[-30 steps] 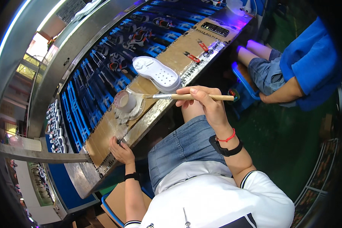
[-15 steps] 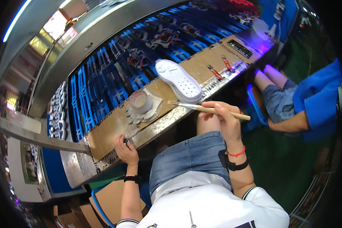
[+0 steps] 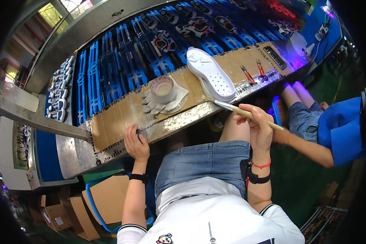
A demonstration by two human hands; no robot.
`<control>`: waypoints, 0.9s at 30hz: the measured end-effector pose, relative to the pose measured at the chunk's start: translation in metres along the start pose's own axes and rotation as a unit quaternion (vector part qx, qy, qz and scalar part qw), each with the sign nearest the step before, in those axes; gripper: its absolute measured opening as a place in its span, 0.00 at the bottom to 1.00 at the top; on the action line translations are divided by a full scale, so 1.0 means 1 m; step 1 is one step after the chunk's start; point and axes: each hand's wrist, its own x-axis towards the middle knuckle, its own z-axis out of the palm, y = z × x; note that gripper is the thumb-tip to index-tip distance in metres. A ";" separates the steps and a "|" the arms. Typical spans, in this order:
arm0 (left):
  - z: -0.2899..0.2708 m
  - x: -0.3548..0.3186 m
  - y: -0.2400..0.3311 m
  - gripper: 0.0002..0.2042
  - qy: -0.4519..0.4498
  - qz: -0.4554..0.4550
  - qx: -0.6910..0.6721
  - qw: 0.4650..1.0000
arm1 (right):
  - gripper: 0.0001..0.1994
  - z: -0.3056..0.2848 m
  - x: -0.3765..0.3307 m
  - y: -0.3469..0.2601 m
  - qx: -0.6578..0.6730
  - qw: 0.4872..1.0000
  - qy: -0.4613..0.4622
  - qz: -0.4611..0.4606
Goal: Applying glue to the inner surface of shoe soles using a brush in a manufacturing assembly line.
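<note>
My right hand (image 3: 259, 128) is closed around the wooden handle of a paintbrush (image 3: 236, 109). The brush's pale bristles are at the cardboard's front edge, close to the near end of a white shoe sole (image 3: 211, 75) with small holes. My left hand (image 3: 136, 143) rests at the table's front edge, fingers on the cardboard (image 3: 110, 126) and thumb apart. A small dark thing shows beside its thumb; I cannot make out what it is. Between the hands, a cup of whitish liquid (image 3: 163, 88) stands on a whitish work glove (image 3: 158, 105).
Behind the cardboard runs a conveyor of blue racks (image 3: 126, 57) carrying shoe parts. Two red-handled nippers (image 3: 254, 73) and a black slotted strip (image 3: 275, 57) lie to the right. White soles (image 3: 61, 93) stand far left. A co-worker in blue (image 3: 341, 126) sits at right; cardboard boxes (image 3: 110, 199) lie below left.
The view has shifted, so the table appears farther up and right. The brush stays in my right hand near the sole. The co-worker's arm now reaches toward my right hand's side.
</note>
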 end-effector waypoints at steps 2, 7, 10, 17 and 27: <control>0.000 -0.001 0.000 0.15 -0.001 0.002 0.005 1.000 | 0.21 0.000 -0.001 -0.001 -0.005 1.000 0.005 0.000; 0.000 -0.002 -0.001 0.16 -0.005 -0.006 0.001 1.000 | 0.21 0.001 -0.005 -0.003 -0.007 1.000 0.007 -0.001; 0.000 -0.002 -0.001 0.16 -0.007 -0.011 0.002 1.000 | 0.21 0.000 -0.007 -0.003 -0.013 1.000 0.009 -0.003; -0.001 -0.003 -0.001 0.16 -0.013 -0.012 0.006 1.000 | 0.21 -0.001 -0.009 -0.003 -0.016 1.000 0.012 -0.001; -0.001 -0.003 -0.001 0.16 -0.013 -0.013 0.001 1.000 | 0.21 0.000 -0.012 -0.005 -0.024 1.000 0.011 0.006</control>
